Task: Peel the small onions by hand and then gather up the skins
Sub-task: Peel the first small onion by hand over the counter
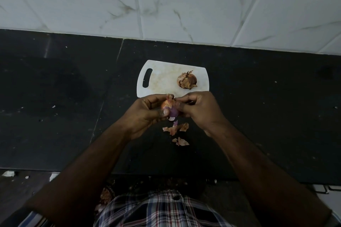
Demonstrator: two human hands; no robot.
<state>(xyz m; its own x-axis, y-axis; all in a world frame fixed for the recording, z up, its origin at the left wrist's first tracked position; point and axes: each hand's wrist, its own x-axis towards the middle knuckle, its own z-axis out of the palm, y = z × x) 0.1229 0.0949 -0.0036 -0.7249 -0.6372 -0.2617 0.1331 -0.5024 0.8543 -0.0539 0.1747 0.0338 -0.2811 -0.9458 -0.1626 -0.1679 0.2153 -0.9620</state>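
Hands' [147, 112] [198, 107] onion [170, 111], tip away.

2 onions [170, 111] [187, 80] – 1 cutting board [160, 79] – approx 5 loose skin bits [176, 128].

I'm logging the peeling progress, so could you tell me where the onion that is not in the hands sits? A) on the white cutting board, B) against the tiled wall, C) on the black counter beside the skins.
A: the unpeeled onion rests on the white cutting board, beyond both hands.
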